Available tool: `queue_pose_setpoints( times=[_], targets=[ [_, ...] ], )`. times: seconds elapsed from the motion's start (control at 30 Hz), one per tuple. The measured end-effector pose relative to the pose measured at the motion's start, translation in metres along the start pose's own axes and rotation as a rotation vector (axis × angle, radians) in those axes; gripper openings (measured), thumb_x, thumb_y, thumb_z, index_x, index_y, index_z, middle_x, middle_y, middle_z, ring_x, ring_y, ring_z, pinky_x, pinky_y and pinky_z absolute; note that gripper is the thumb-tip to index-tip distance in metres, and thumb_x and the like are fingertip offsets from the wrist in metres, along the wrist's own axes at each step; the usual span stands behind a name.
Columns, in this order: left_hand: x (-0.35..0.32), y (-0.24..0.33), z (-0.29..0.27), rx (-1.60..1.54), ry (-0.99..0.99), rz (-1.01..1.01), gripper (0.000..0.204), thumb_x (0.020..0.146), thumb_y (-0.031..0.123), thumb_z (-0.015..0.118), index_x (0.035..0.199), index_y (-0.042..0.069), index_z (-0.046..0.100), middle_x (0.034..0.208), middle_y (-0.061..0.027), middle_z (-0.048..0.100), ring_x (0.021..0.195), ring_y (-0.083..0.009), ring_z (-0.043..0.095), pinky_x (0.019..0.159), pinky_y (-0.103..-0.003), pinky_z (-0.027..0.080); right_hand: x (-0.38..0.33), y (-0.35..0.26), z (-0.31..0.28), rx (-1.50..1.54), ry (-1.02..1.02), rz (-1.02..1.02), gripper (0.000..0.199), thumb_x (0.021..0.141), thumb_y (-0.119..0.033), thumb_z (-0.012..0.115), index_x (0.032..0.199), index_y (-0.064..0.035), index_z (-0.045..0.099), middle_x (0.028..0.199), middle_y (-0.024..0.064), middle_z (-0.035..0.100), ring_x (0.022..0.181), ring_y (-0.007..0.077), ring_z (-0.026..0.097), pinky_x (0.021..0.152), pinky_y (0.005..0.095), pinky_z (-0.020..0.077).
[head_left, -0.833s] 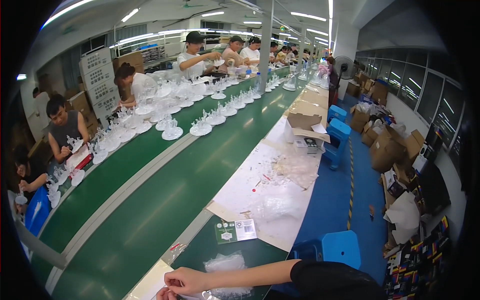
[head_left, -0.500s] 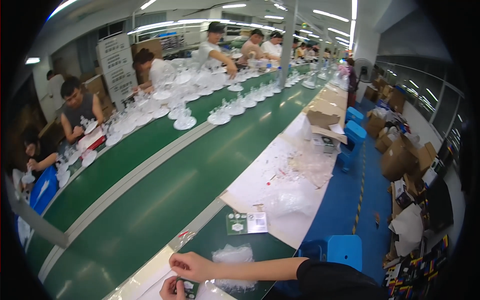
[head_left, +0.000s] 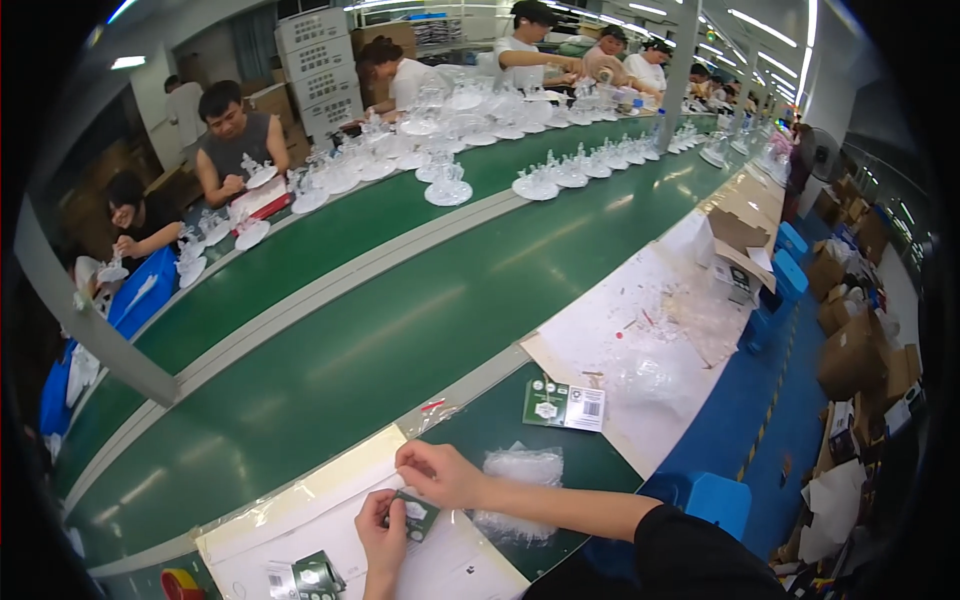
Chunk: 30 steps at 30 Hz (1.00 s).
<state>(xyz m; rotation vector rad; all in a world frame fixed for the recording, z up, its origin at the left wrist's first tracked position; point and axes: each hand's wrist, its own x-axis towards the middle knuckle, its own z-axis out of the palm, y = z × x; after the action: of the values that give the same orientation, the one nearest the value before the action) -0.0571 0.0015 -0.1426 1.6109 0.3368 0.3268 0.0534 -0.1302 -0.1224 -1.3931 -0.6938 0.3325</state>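
Observation:
My left hand (head_left: pixel 381 533) and my right hand (head_left: pixel 441 472) meet at the near edge of the bench, both pinching a small dark green card pack (head_left: pixel 414 512). The pack sits over a white paper sheet (head_left: pixel 330 520) that lies under a clear film. Just right of my hands lies a crumpled clear plastic bag (head_left: pixel 519 478). More small green packs (head_left: pixel 317 576) rest at the lower left of the sheet. A flat green and white printed card (head_left: pixel 565 402) lies further right on the dark mat.
A long green conveyor belt (head_left: pixel 330 340) runs away from me. Several seated people work along its far side among many clear glass pieces on white dishes (head_left: pixel 447 190). Open cardboard boxes (head_left: pixel 739 250) and blue stools (head_left: pixel 714 496) stand to my right, with cartons on the blue floor.
The view has tilted down and left, so my hands sit higher in the picture. Both hands have come together on the small green pack over the white sheet.

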Motion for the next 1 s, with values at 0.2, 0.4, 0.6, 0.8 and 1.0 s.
queue_pose_setpoints(
  times=[0.2, 0.4, 0.6, 0.8, 1.0],
  targets=[
    [-0.002, -0.002, -0.003, 0.012, -0.038, -0.003, 0.010, 0.087, 0.001, 0.059, 0.094, -0.005, 0.058, 0.081, -0.0058, 0.065, 0.073, -0.0072, 0.058, 0.065, -0.020, 0.046, -0.001, -0.002, -0.001, 0.022, -0.019, 0.059, 0.010, 0.089, -0.005, 0.055, 0.097, 0.0004, 0.053, 0.073, 0.0013, 0.059, 0.062, 0.0040, 0.054, 0.055, 0.0208, 0.0438],
    [-0.003, 0.005, -0.003, -0.023, -0.055, -0.005, 0.015, 0.085, -0.002, 0.059, 0.099, -0.005, 0.057, 0.084, -0.0084, 0.066, 0.075, -0.0099, 0.060, 0.068, -0.021, 0.048, -0.001, -0.006, -0.001, 0.000, -0.022, 0.041, 0.007, 0.088, -0.006, 0.058, 0.092, -0.0011, 0.054, 0.070, -0.0002, 0.060, 0.061, 0.0023, 0.054, 0.053, 0.0198, 0.0428],
    [-0.003, 0.006, -0.003, -0.110, -0.042, 0.005, 0.019, 0.083, -0.004, 0.057, 0.101, -0.004, 0.057, 0.090, -0.0086, 0.065, 0.079, -0.0120, 0.062, 0.073, -0.022, 0.049, -0.001, -0.004, -0.002, -0.011, -0.008, 0.038, 0.007, 0.086, -0.006, 0.059, 0.089, -0.0013, 0.056, 0.069, -0.0013, 0.060, 0.062, 0.0015, 0.054, 0.053, 0.0186, 0.0426],
    [-0.002, 0.001, -0.004, -0.081, -0.096, 0.154, 0.022, 0.085, 0.001, 0.058, 0.106, -0.004, 0.054, 0.096, -0.0084, 0.062, 0.085, -0.0125, 0.060, 0.077, -0.022, 0.048, -0.001, -0.005, -0.002, -0.014, -0.070, 0.089, 0.008, 0.087, -0.007, 0.060, 0.089, -0.0005, 0.055, 0.069, 0.0015, 0.059, 0.061, 0.0047, 0.053, 0.056, 0.0202, 0.0441],
    [-0.003, -0.001, -0.001, -0.128, -0.092, -0.003, 0.025, 0.080, -0.007, 0.063, 0.102, -0.002, 0.053, 0.095, -0.0101, 0.063, 0.085, -0.0138, 0.064, 0.076, -0.024, 0.051, -0.001, -0.005, -0.003, -0.025, -0.089, 0.052, 0.007, 0.088, -0.007, 0.058, 0.091, -0.0009, 0.055, 0.069, 0.0022, 0.058, 0.061, 0.0056, 0.052, 0.054, 0.0212, 0.0428]
  ],
)
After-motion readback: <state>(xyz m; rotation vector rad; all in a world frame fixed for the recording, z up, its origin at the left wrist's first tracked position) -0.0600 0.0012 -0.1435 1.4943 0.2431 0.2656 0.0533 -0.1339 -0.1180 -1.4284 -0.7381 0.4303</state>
